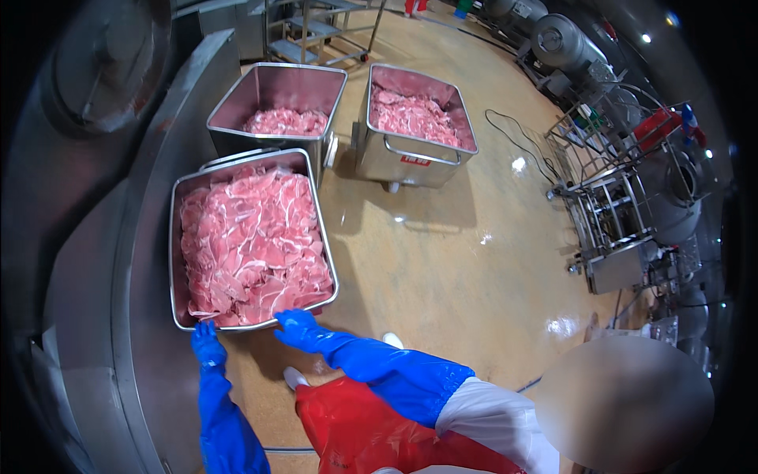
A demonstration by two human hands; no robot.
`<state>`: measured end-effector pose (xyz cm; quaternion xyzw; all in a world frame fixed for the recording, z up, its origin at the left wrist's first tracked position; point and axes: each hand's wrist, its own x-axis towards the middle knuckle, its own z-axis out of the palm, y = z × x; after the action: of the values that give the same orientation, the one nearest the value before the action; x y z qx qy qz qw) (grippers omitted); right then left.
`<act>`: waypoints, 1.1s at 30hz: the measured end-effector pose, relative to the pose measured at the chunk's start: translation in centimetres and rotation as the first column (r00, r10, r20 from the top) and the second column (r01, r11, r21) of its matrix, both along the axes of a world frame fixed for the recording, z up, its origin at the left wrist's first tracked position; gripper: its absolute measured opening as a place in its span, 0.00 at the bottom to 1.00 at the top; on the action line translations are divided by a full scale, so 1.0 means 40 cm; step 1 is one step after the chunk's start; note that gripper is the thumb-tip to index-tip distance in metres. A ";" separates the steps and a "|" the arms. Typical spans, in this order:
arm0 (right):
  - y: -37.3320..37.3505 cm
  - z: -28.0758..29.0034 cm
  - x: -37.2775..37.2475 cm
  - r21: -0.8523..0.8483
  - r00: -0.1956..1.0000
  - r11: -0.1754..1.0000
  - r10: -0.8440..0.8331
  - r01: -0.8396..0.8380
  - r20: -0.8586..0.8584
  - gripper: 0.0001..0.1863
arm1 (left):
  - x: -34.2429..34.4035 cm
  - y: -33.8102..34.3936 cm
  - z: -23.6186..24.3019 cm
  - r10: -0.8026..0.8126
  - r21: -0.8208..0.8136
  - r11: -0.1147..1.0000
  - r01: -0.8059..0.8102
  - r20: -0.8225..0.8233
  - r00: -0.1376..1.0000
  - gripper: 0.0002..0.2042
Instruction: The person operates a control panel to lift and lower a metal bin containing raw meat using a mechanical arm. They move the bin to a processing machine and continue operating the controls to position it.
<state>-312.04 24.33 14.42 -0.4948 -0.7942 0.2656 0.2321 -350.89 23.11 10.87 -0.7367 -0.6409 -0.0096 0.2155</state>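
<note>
A square stainless steel meat bin (245,327) stands in front of me, filled nearly to its rim with thin pink meat slices (253,237). Both of my hands are in blue gloves with long blue sleeve covers. At the bin's near left corner, my left hand (208,346) has its fingers hooked over the rim. Farther right along the same near edge, my right hand (298,329) grips the rim, its fingers curled over the top. Neither hand holds any meat. The palms and the undersides of the fingers are hidden.
Behind it stand a partly filled meat bin (276,67) and, to the right, another meat bin (454,158). A tall steel machine wall (150,237) runs close along the left. At right are a metal frame (612,197) and a floor cable (513,130). A rack (316,31) stands behind.
</note>
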 end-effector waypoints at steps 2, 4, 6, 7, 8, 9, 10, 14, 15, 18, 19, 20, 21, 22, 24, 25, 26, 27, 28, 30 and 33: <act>0.031 -0.032 -0.152 0.137 0.999 0.990 0.036 -0.039 0.025 0.36 | -0.118 0.075 0.015 -0.051 -0.091 0.995 0.049 -0.014 0.999 0.24; 0.062 -0.054 -0.270 0.236 1.000 0.972 -0.008 0.005 0.010 0.31 | -0.165 0.178 0.034 0.008 -0.231 0.973 0.020 0.119 0.993 0.15; 0.066 -0.068 -0.379 0.182 0.996 0.981 -0.075 0.066 0.044 0.24 | -0.165 0.208 0.048 -0.058 -0.157 0.985 0.073 0.097 0.994 0.08; 0.045 -0.057 -0.446 0.089 0.994 0.994 -0.068 0.061 0.081 0.19 | -0.239 0.172 0.000 -0.078 -0.063 0.995 0.081 0.049 0.996 0.07; 0.041 -0.070 -0.493 0.000 0.989 0.997 -0.074 0.075 0.125 0.15 | -0.247 0.158 -0.019 0.068 0.001 0.998 -0.068 0.092 0.993 0.05; 0.074 -0.100 -0.499 0.053 0.982 0.988 -0.149 0.144 0.113 0.11 | -0.168 0.182 0.053 -0.014 -0.037 0.999 0.018 0.113 0.994 0.05; 0.079 -0.109 -0.514 0.106 0.980 0.980 -0.180 0.170 0.086 0.07 | -0.172 0.164 0.062 0.008 -0.029 1.000 -0.005 0.110 0.994 0.04; 0.094 -0.142 -0.522 0.284 0.965 0.923 -0.263 0.258 -0.021 0.03 | -0.189 0.167 0.035 -0.013 0.073 0.997 -0.001 0.190 0.982 0.04; 0.091 -0.147 -0.516 0.298 0.963 0.917 -0.270 0.264 -0.022 0.03 | -0.185 0.163 0.024 0.004 0.050 0.999 -0.015 0.222 0.975 0.04; 0.097 -0.155 -0.497 0.350 0.954 0.890 -0.298 0.293 -0.042 0.04 | -0.168 0.166 0.023 -0.026 0.040 0.999 0.015 0.268 0.963 0.04; 0.091 -0.159 -0.485 0.361 0.955 0.886 -0.294 0.291 -0.048 0.04 | -0.153 0.156 0.023 -0.021 0.040 0.999 0.009 0.289 0.957 0.04; 0.087 -0.162 -0.473 0.371 0.956 0.883 -0.289 0.288 -0.054 0.04 | -0.136 0.141 0.024 -0.015 0.039 0.999 0.003 0.311 0.950 0.04; 0.085 -0.167 -0.450 0.381 0.956 0.878 -0.289 0.288 -0.057 0.04 | -0.114 0.132 0.021 -0.013 0.037 0.999 0.001 0.336 0.942 0.04; 0.079 -0.175 -0.437 0.413 0.959 0.866 -0.269 0.281 -0.089 0.05 | -0.104 0.119 0.022 -0.028 0.046 0.999 0.015 0.298 0.954 0.04; 0.061 -0.216 -0.426 0.403 0.972 0.885 -0.218 0.234 -0.086 0.02 | -0.084 0.052 -0.002 0.067 -0.015 0.998 -0.065 0.253 0.965 0.05; 0.079 -0.221 -0.397 0.400 0.968 0.882 -0.235 0.248 -0.083 0.02 | -0.046 0.071 0.009 0.071 -0.042 0.997 -0.063 0.230 0.971 0.05; 0.088 -0.223 -0.377 0.376 0.970 0.894 -0.236 0.243 -0.064 0.03 | -0.015 0.080 0.026 0.047 -0.068 0.997 -0.031 0.248 0.968 0.06; 0.092 -0.224 -0.370 0.367 0.972 0.900 -0.224 0.234 -0.071 0.03 | -0.017 0.068 0.021 0.045 -0.088 0.996 -0.023 0.261 0.964 0.06; 0.079 -0.232 -0.368 0.354 0.978 0.912 -0.196 0.208 -0.070 0.03 | -0.021 0.038 0.014 0.063 -0.116 0.993 -0.031 0.281 0.958 0.06; 0.122 -0.251 -0.270 0.330 0.973 0.916 -0.224 0.227 -0.047 0.03 | 0.079 0.114 0.002 0.018 -0.101 0.995 0.011 0.283 0.959 0.05; 0.127 -0.236 -0.193 0.359 0.988 0.920 -0.143 0.153 -0.056 0.04 | 0.157 0.051 -0.009 0.043 -0.059 0.998 -0.024 0.346 0.937 0.04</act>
<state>-319.75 29.41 4.99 -0.4982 -0.7865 0.1031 0.3501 -344.61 25.14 10.52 -0.7181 -0.6811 -0.1186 0.0794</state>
